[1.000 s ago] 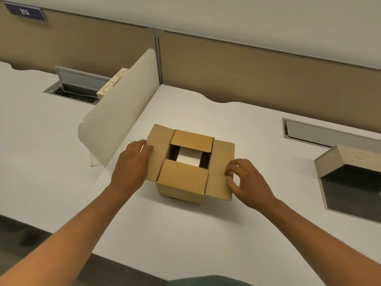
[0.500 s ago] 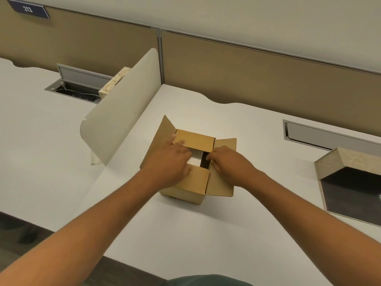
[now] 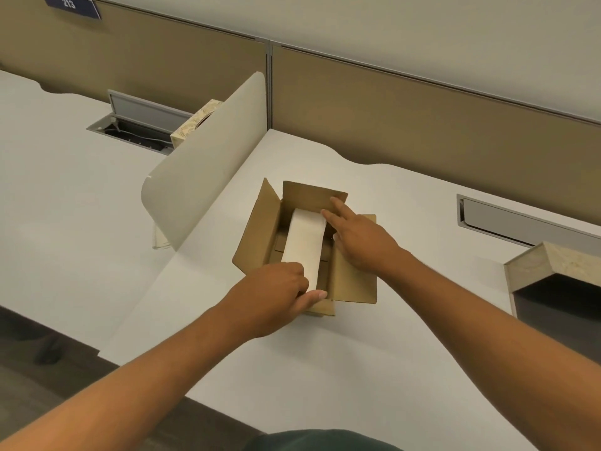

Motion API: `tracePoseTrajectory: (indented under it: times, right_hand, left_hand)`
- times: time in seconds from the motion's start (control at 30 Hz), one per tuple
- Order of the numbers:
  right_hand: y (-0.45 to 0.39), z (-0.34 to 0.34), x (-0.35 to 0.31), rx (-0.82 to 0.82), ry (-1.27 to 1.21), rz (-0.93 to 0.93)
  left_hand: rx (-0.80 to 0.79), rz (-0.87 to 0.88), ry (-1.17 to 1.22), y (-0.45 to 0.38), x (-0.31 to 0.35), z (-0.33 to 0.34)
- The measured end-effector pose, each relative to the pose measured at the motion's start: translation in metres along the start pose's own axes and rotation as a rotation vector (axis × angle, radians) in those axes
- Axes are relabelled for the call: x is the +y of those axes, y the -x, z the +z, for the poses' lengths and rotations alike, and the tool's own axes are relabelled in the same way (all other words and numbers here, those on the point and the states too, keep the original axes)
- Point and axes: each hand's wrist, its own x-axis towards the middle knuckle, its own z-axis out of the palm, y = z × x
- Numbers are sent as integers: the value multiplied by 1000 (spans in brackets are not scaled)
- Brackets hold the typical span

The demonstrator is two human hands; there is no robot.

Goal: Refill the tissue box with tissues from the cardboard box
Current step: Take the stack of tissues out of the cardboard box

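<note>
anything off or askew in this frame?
Nothing stands out. The cardboard box sits upright on the desk, flaps open, tissues stacked neatly inside. The left hand is at the stack's near end, the right hand at its far end. No spills or damage.

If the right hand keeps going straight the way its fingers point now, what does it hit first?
The right hand points up and left over the cardboard box. Its fingertips already look to be at the far end of the tissue stack; next, probably the raised far flap.
</note>
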Motion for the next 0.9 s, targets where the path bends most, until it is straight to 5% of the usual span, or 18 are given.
tracePoseTrajectory:
  times: [0.43, 0.6, 0.67, 0.8, 0.9]
  right_hand:
    - [-29, 9, 6, -152, 39, 131]
    - [-30, 10, -28, 102, 207, -78]
    - [-31, 6, -48, 104, 27, 1]
    - [-36, -3, -70, -150, -860, 629]
    - [-32, 7, -74, -259, -1185, 875]
  left_hand:
    - [-54, 79, -21, 38, -11, 80]
    - [-44, 101, -55, 40, -18, 90]
    - [-33, 106, -74, 40, -20, 92]
    - [-20, 102, -74, 41, -23, 93]
    - [-23, 99, -72, 40, -22, 95]
